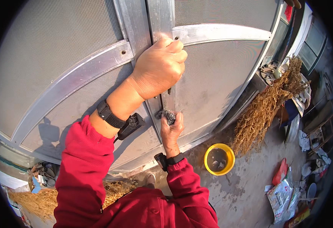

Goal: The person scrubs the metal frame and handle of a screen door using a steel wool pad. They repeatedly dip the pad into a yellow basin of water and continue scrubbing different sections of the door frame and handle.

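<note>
Before me stands a double screen door with an aluminium frame and grey mesh panels. My left hand is clenched at the upright stile where the two leaves meet. The part of the door inside its fingers is hidden behind the hand. A small dark piece shows just under that fist. Lower down, my right hand grips a wad of grey steel wool against the lower stile. Both wrists carry black straps with small devices.
On the concrete floor at right, a yellow bucket holds murky water. Dried plant stalks lean beside the door. Bags and clutter lie farther right. Straw covers ground at lower left; my shoe shows below the door.
</note>
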A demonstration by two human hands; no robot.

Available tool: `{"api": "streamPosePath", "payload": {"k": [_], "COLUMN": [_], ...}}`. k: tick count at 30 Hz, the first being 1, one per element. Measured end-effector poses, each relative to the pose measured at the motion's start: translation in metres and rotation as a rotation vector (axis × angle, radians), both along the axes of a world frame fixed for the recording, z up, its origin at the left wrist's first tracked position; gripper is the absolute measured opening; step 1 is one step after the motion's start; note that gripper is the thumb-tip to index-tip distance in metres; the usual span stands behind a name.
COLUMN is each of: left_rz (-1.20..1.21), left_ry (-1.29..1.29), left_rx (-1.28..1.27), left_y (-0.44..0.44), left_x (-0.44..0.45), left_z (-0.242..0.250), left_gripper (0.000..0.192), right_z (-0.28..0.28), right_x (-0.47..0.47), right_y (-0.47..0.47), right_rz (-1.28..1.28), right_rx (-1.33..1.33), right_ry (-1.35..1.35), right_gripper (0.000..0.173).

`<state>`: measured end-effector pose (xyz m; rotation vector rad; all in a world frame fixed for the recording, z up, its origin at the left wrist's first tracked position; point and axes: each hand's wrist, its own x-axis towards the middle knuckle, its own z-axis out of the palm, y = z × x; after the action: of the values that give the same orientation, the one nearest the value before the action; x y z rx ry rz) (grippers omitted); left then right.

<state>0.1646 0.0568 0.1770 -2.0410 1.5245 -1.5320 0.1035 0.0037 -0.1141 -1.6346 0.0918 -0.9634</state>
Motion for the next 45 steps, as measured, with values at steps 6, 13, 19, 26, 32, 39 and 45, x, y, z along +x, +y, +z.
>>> {"api": "streamPosePath", "payload": {"k": [6, 13, 19, 26, 32, 39, 45], "left_rz": [0.02, -0.007, 0.039, 0.055, 0.028, 0.053, 0.048], "left_ry": [-0.018, 0.014, -0.004, -0.014, 0.032, 0.051, 0.018], "left_rx": [0.005, -0.021, 0.012, 0.029, 0.004, 0.007, -0.003], "left_y": [0.0, 0.001, 0.003, 0.0, 0.001, 0.0, 0.001], "left_x": [0.003, 0.0, 0.002, -0.002, -0.005, -0.005, -0.005], "left_z": [0.002, -0.001, 0.0, 0.004, 0.005, 0.003, 0.005], "left_gripper": [0.012, 0.013, 0.004, 0.004, 0.006, 0.008, 0.008], "right_z": [-0.019, -0.033, -0.042, -0.056, -0.058, -0.063, -0.051], "right_x": [0.002, 0.008, 0.016, 0.009, 0.008, 0.019, 0.012], "right_y": [0.012, 0.006, 0.004, -0.003, -0.001, -0.001, -0.005], "right_rz": [0.004, 0.104, 0.06, 0.008, 0.082, 0.073, 0.126], "right_rx": [0.391, 0.442, 0.431, 0.328, 0.608, 0.381, 0.633], "right_ry": [0.244, 0.052, 0.047, 0.161, 0.301, 0.106, 0.19], "right_gripper": [0.02, 0.015, 0.011, 0.017, 0.016, 0.015, 0.016]}}
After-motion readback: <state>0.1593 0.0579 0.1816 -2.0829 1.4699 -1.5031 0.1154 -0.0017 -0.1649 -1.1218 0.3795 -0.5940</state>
